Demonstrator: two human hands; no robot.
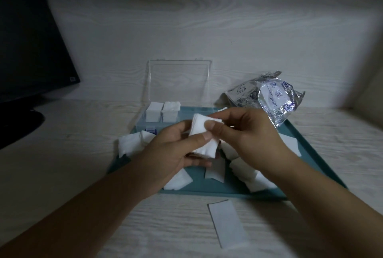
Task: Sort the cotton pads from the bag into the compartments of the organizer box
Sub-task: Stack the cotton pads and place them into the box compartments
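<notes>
Centrally, cotton pads [204, 135] pinched between both hands' fingers [202, 138]

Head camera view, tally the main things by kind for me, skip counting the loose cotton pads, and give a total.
Hands: 2, left and right, both holding one stack of cotton pads
Organizer box: 1
Filled compartments: 2
Foil bag: 1
Teal tray: 1
Paper strip: 1
Monitor: 1
Total: 9

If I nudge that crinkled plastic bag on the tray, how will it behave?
The bag looks crumpled and mostly emptied, so it is probably very light and floppy. Its glossy film would likely slide on the tray or fold rather than roll.
</notes>
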